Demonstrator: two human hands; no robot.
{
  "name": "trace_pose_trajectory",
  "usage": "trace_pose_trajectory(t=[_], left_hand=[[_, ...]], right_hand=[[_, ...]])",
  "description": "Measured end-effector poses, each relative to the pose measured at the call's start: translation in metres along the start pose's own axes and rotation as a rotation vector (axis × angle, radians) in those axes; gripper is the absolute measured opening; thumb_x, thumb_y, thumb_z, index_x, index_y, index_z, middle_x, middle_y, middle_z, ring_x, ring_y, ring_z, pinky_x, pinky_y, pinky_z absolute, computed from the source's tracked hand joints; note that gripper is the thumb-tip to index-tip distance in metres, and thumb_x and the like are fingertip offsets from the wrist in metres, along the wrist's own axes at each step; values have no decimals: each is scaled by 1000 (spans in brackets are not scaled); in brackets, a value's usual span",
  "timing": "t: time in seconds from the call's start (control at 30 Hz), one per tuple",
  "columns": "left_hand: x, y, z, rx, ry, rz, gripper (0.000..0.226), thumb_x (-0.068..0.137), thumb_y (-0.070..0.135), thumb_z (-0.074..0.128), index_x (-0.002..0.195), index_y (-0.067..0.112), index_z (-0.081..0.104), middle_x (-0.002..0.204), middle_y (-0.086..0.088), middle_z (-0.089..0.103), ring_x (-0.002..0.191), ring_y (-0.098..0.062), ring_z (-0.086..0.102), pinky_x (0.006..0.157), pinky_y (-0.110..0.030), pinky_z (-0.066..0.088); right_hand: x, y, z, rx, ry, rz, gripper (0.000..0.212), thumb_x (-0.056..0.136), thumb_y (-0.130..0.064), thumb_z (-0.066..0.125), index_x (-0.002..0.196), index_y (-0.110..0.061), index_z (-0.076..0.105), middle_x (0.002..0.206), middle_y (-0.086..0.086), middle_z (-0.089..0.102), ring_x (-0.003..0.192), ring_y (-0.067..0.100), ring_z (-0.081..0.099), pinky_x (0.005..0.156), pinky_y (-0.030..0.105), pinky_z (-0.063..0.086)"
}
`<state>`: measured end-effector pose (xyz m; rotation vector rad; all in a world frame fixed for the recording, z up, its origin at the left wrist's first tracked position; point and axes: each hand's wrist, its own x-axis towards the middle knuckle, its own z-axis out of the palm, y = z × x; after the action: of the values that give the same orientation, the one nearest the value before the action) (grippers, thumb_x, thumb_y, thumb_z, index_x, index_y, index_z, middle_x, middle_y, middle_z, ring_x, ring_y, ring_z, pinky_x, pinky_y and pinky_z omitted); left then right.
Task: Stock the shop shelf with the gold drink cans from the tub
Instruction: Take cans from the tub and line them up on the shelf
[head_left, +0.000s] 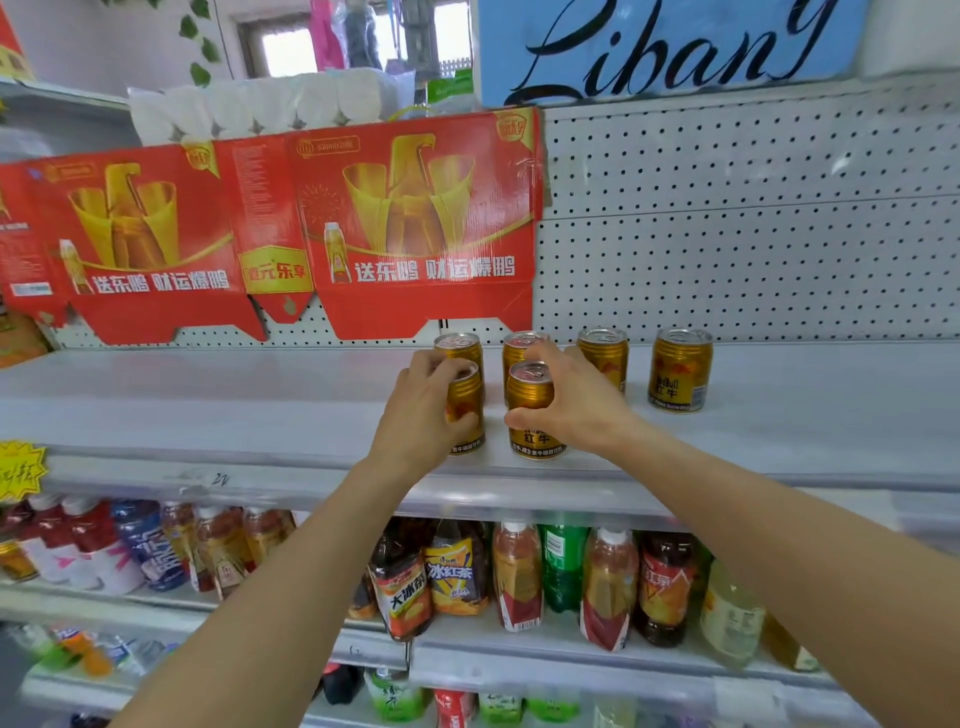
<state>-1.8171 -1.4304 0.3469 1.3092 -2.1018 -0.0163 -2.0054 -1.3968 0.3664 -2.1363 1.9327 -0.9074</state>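
On the shelf (260, 405), left hand (421, 415) gripping one gold can (466, 410), right hand (576, 400) another.

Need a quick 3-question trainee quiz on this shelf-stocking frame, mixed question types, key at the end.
1. True or false: the left hand and the right hand each hold a gold can on the shelf.
2. How many gold cans stand in the back row, by the pegboard?
3. Multiple choice: the back-row can standing farthest from both hands is A) the leftmost, B) the second from the left, C) the rightmost can.

Key: 1 true, the left front can and the right front can each sit in a grip; 2 four; 3 C.
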Motion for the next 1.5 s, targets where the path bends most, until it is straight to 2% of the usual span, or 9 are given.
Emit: trace_pose_trajectory(t=[0.17, 0.3, 0.43, 0.53, 0.73, 1.07, 1.23, 1.43, 1.5], left_hand=[[-4, 0, 2, 35, 5, 11, 58, 82, 26, 67, 136, 21, 47, 138, -3, 39, 123, -25, 41, 95, -40, 47], [-14, 11, 1, 198, 22, 37, 69, 84, 37, 65, 145, 20, 38, 153, -9, 30, 140, -30, 24, 112, -43, 28], [-53, 39, 4, 239, 165, 164, 72, 86, 51, 56, 147, 19, 34, 155, -10, 29, 144, -31, 21, 115, -49, 23], [-90, 70, 17, 175, 177, 182, 73, 86, 58, 42, 147, 19, 34, 152, -8, 35, 142, -28, 28, 113, -49, 29], [-149, 166, 78, 3, 110, 300, 62, 87, 53, 51, 139, 18, 43, 133, -4, 54, 119, -24, 52, 101, -40, 44], [-233, 353, 230, -173, -261, 294, 58, 88, 48, 56, 138, 19, 46, 131, -2, 55, 118, -23, 52, 95, -40, 46], [-281, 438, 320, -279, -516, 181, 63, 82, 55, 43, 134, 20, 51, 122, -1, 58, 109, -23, 54, 87, -35, 46], [-328, 491, 425, -297, -900, 111, 72, 81, 60, 37, 144, 25, 37, 140, 3, 44, 126, -18, 42, 95, -31, 39], [-338, 502, 462, -302, -1006, 85, 64, 84, 51, 47, 141, 23, 40, 136, 0, 45, 124, -20, 44, 95, -30, 38]], right_hand=[[-1, 0, 0, -34, -22, 21, 85, 70, -55, 74, 140, -34, 31, 131, 7, 43, 114, 28, 54, 88, 46, 53], [-19, 0, -11, -73, -66, 34, 92, 76, -59, 65, 149, -35, 13, 147, 8, 27, 132, 33, 35, 103, 49, 40], [-73, 8, -26, -145, 108, -53, 81, 86, -52, 59, 151, -31, 14, 157, 1, 13, 142, 26, 17, 110, 45, 29], [-123, 29, -30, -151, 260, -117, 67, 89, -42, 59, 146, -25, 30, 153, 2, 25, 139, 21, 26, 110, 38, 29], [-233, 116, -48, -206, 374, -91, 51, 88, -37, 53, 133, -14, 48, 135, 7, 50, 120, 25, 51, 98, 38, 44], [-405, 315, -119, -224, 213, 256, 48, 84, -28, 57, 131, -16, 52, 128, 5, 56, 107, 25, 57, 75, 36, 52], [-485, 420, -143, -136, 28, 580, 50, 93, -23, 56, 141, -25, 42, 146, -1, 40, 130, 22, 42, 86, 32, 39], [-556, 526, -105, -15, -170, 851, 46, 88, -27, 57, 132, -23, 45, 128, 4, 50, 112, 33, 53, 81, 46, 49], [-576, 556, -83, -3, -280, 915, 52, 85, -30, 58, 134, -21, 40, 128, 10, 49, 111, 37, 53, 80, 46, 49]])
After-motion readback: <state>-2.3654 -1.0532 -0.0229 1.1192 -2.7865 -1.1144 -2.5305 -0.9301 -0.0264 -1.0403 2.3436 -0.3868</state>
